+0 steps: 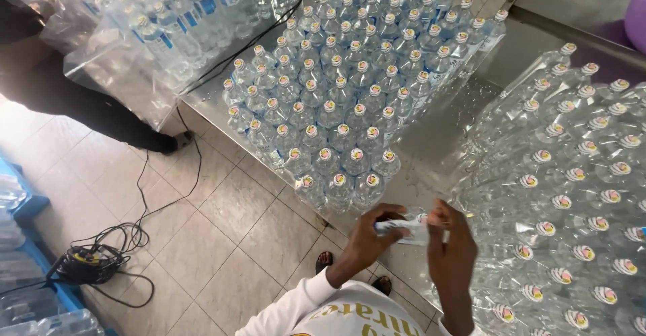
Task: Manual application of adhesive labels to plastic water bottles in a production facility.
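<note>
We see both hands low in the middle of the frame, holding one small clear plastic bottle sideways over the near edge of a wet steel table. The left hand wraps its fingers around the bottle's body, closed on it. The right hand meets the bottle at its right end; its fingers curl at that end, but we cannot tell whether they pinch the cap or only rest against it.

Just above the hands, in the centre of the frame, stands a dense cluster of upright capped water bottles, running toward the upper middle. On the right side of the frame a second mass of capped bottles fills the table from top to bottom, close beside the right hand. In the upper left lie shrink-wrapped packs of bottles in clear plastic film.

Below the table, in the lower left, a black cable lies coiled on the tiled floor. Another person's dark-clothed leg and shoe stand at the left.
</note>
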